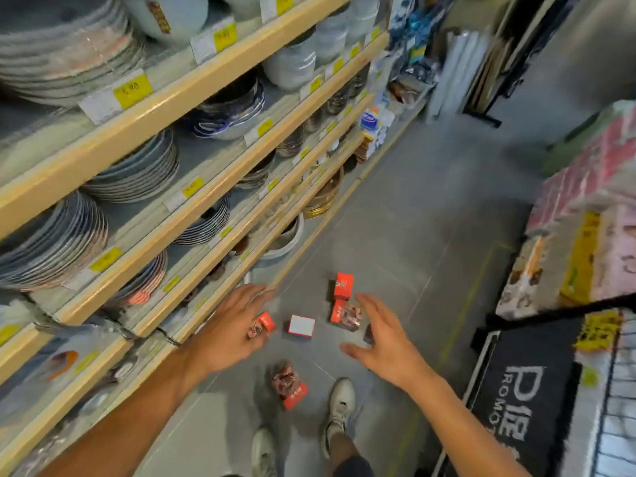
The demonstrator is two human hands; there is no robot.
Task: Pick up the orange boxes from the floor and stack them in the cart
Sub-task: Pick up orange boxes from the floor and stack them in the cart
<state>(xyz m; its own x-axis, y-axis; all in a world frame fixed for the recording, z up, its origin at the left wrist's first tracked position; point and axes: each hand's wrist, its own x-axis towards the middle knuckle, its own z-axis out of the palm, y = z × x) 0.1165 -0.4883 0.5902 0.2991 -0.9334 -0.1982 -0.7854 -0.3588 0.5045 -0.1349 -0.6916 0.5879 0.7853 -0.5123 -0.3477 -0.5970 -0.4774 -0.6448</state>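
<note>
While both hands hang spread and empty above the floor, nothing is grasped yet — left hand fingers straight, right hand fingers fanned with the thumb out.

Risks, nearest first:

- Box by the feet lies on its side below and behind both hands, just beside the right shoe. A step forward could kick or crush it. It also looks easy to overlook, since the hands aim past it.
- Small box under the left fingertips is partly hidden by the fingers; I can't tell if they touch it. It sits close to the shelf base, so a sloppy sweep could push it under the shelf edge.
- White-topped box lies between the two hands, apart from its neighbours — going for two at once with spread fingers risks a weak pinch and a drop.
- Box just beyond the right fingertips touches or nearly touches the upright box further out. Pulling the near one may topple the far one.
- Stacked plates on the shelves to the left of the left arm — an elbow swing while bending could clip them.
- Cart appears to be the dark-lined frame to the right of the right hand, mostly out of view. A blind placement could miss it or leave a crooked stack.
</note>
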